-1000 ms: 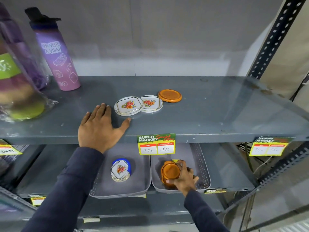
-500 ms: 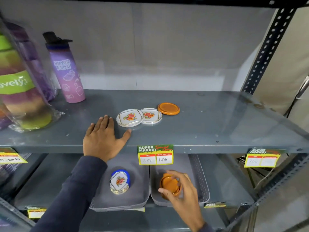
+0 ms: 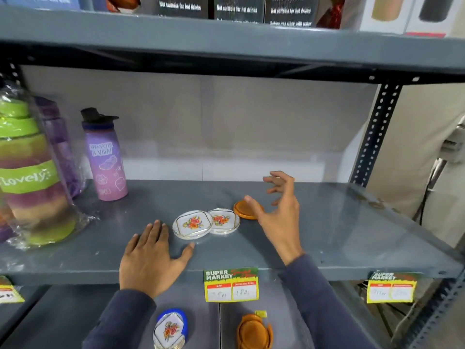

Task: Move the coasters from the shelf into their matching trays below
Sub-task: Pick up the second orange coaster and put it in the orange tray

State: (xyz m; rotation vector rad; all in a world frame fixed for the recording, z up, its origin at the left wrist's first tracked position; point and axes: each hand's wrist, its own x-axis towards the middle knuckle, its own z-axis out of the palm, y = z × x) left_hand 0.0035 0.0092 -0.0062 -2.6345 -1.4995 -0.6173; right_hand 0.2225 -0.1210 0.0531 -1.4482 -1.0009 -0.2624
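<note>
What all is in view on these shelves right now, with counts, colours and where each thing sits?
Round orange plastic coaster: one, orange, middle shelf, right of the floral pair.
White floral coasters: two, white with red flowers, middle shelf centre, overlapping.
Stack of orange coasters: one stack, orange, lower right tray.
Stack of floral coasters: one stack, white on blue, lower left tray.
Purple water bottle: one, lilac, black cap, shelf left.
Wrapped striped tumblers: one pack, green and purple, far left.
Price tags: yellow, shelf edge.
Left hand: flat on shelf.
Right hand: open, thumb at orange coaster.
</note>
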